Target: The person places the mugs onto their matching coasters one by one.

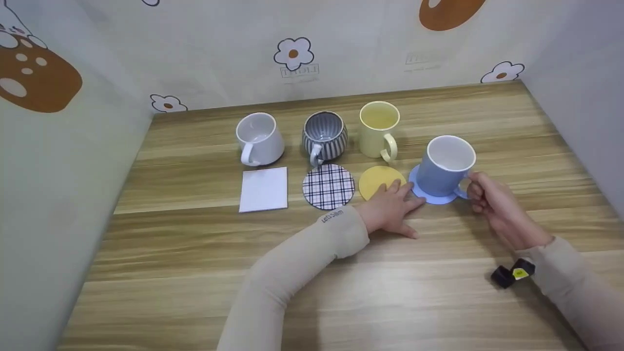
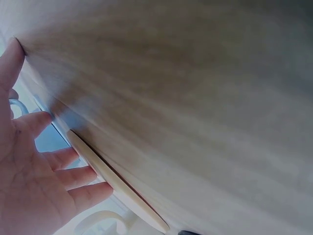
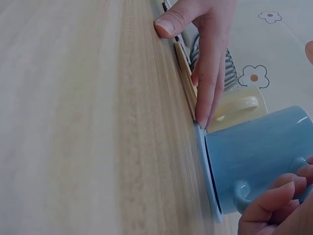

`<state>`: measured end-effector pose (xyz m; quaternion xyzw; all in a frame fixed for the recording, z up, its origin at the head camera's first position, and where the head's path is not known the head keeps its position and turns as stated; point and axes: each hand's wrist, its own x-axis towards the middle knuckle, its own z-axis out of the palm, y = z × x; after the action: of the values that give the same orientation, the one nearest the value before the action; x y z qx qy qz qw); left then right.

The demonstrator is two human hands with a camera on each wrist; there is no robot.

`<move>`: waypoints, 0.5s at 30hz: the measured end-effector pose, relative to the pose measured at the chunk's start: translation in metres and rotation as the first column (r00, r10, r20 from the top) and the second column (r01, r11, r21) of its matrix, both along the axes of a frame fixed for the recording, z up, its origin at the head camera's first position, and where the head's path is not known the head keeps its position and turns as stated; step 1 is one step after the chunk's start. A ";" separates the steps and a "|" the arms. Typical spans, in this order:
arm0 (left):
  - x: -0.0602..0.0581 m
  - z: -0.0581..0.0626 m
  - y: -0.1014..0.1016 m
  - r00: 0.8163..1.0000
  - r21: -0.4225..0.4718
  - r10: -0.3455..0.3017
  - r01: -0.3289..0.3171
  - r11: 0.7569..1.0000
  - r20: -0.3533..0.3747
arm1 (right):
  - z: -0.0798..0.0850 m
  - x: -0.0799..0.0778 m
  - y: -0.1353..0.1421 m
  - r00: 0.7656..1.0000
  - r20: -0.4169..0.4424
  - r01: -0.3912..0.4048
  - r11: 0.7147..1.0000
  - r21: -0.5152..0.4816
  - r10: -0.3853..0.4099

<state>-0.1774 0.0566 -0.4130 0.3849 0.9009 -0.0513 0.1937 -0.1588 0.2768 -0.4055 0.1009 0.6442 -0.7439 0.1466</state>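
A blue mug [image 1: 446,165] stands on a round blue coaster [image 1: 435,197] at the right end of a row of coasters. My right hand [image 1: 477,194] holds the mug's handle, its fingers curled round the handle [image 3: 244,188] in the right wrist view. My left hand [image 1: 399,196] lies flat on the table with straight fingers. Its fingertips [image 3: 201,120] touch the rim of the blue coaster [image 3: 208,176] and lie over the yellow coaster [image 1: 374,179]. In the left wrist view the palm [image 2: 34,171] is next to the yellow coaster's edge [image 2: 117,188].
A white mug [image 1: 260,138], a striped mug [image 1: 324,134] and a yellow mug [image 1: 378,129] stand in a row behind a white square coaster [image 1: 263,189], a plaid coaster [image 1: 328,186] and the yellow one. A small black object [image 1: 512,274] lies by my right forearm. Walls enclose the wooden table [image 1: 195,273].
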 end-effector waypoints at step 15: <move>0.000 -0.002 0.000 1.000 -0.003 0.003 -0.003 1.000 0.001 | -0.002 0.002 0.001 1.000 0.019 -0.021 1.000 0.013 0.021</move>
<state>-0.1773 0.0569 -0.4146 0.3834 0.9013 -0.0523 0.1946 -0.1570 0.2774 -0.4072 0.1021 0.6489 -0.7369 0.1596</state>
